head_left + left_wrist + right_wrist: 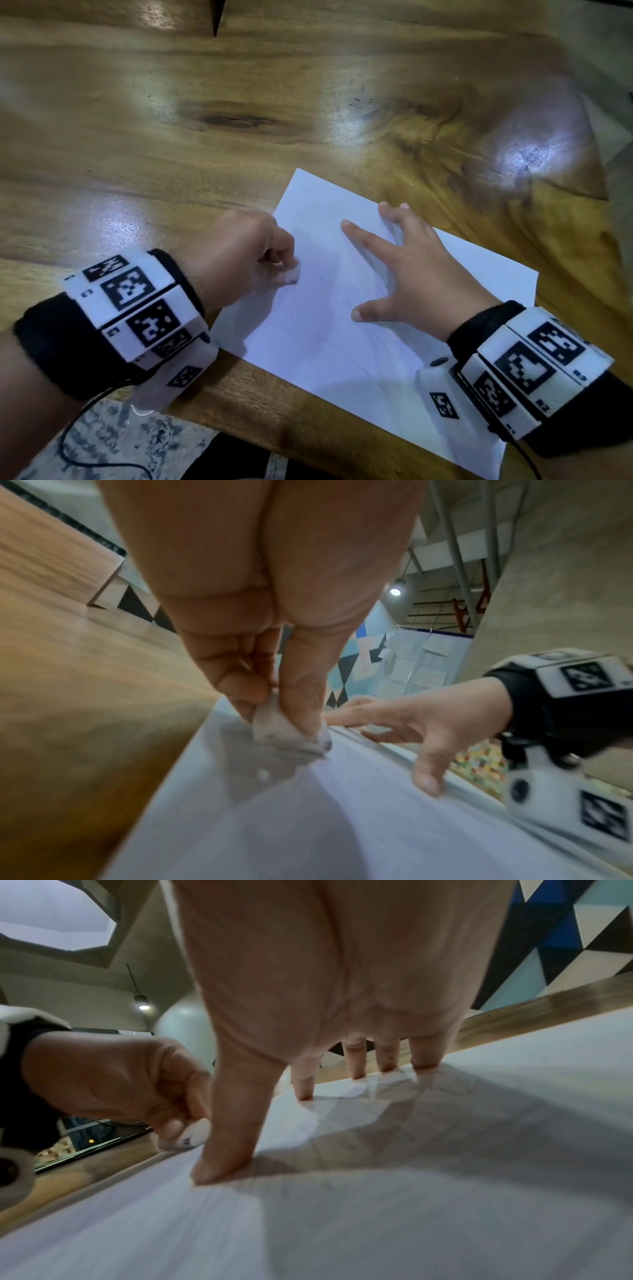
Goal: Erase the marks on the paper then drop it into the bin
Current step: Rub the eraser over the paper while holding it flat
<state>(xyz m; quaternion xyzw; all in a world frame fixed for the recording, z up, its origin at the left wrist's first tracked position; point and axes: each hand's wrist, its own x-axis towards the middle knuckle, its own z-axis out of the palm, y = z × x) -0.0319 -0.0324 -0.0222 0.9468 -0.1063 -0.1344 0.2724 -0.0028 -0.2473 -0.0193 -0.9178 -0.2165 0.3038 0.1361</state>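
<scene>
A white sheet of paper [325, 329] lies slanted on the wooden table [171, 144], near its front edge. Faint pencil lines and a few dark specks show on it. My left hand [253, 253] pinches a small white eraser [293, 275] between thumb and fingers, its smudged end down on the paper's left part [291, 735]. My right hand [404, 267] lies spread on the sheet, fingertips pressing it flat [301, 1093]. The same eraser [197, 1133] shows beside my right thumb. No bin is in view.
The table's front edge [308, 411] runs just below the paper, with speckled floor [120, 438] beyond it. Black cables hang from both wrist bands. A patterned wall [565, 934] stands behind the table.
</scene>
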